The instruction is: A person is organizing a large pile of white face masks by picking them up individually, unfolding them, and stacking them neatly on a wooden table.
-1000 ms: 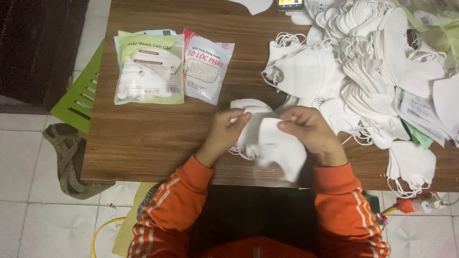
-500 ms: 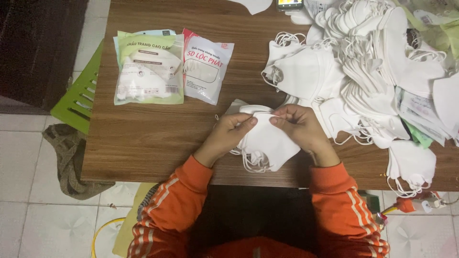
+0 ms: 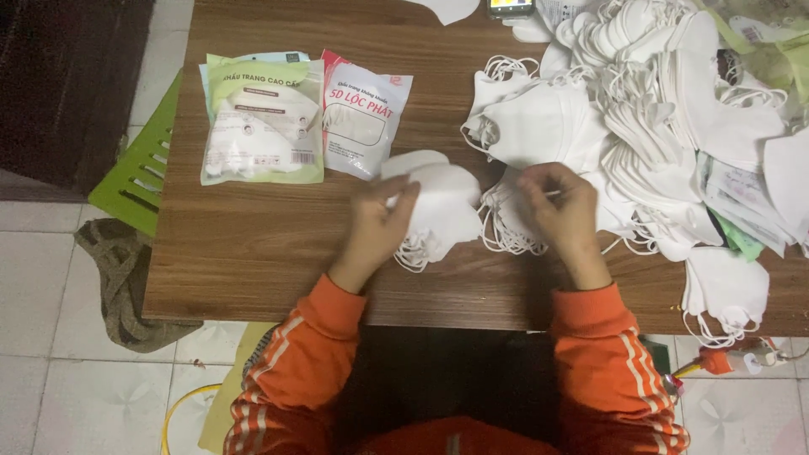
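small home-style packing workspace, not a factory line. a wooden table (image 3: 253,253) stands on a pale tiled floor (image 3: 50,371); a big loose heap of white face masks (image 3: 674,109) fills its far right and sealed mask packets (image 3: 265,118) lie far left. a green plastic stool (image 3: 139,173) and a crumpled cloth (image 3: 118,278) sit on the floor at left.
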